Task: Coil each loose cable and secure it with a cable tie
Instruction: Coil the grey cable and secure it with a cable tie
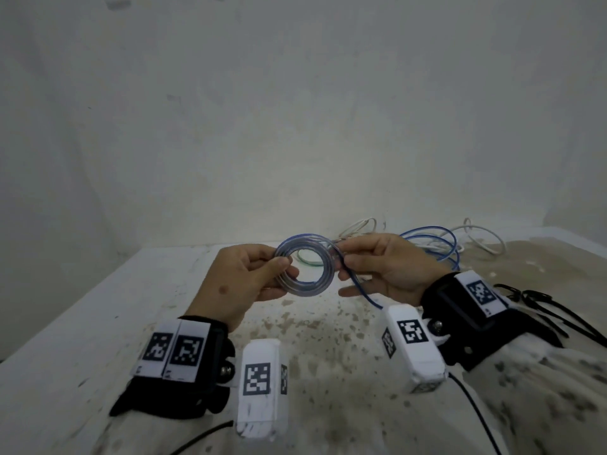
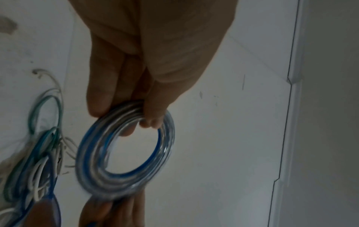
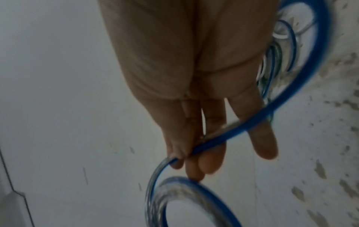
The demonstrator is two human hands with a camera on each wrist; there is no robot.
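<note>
A round coil of clear-sheathed blue cable is held in the air above the stained white table, between the two hands. Its left rim is pinched between thumb and fingers of the left hand. The free blue strand leaving the coil is pinched between thumb and fingertips of the right hand at the right rim and trails downward. Loose blue, white and green cables lie heaped at the far table edge. Black cable ties lie at the right.
</note>
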